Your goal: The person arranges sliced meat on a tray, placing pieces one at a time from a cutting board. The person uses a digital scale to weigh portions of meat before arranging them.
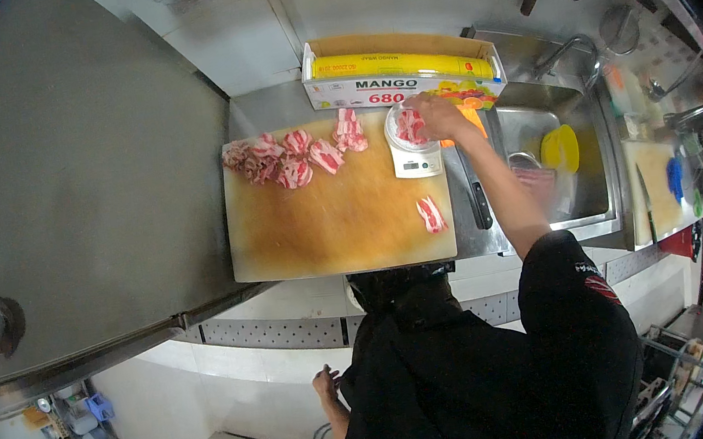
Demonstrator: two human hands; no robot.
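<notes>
My right hand (437, 116) reaches over the white kitchen scale (417, 163) with fingers closed at the edge of some raw sliced meat (410, 126). That meat sits in a clear round dish on the scale; the fingertips are partly hidden. Low beside my body hangs my left hand (327, 384), away from the board, fingers slightly apart and nothing visible in them. Several bundles of red-and-white meat slices (295, 171) lie along the far left of the cutting board (331, 231). A single small piece of striped meat (432, 214) rests near the board's right edge.
Behind the board stands an open carton (344, 96) holding a yellow roll. A black-handled knife (480, 205) lies right of the board. Farther right, a sink (581, 211) contains a yellow bowl (560, 149). A large steel surface (90, 192) fills the left side.
</notes>
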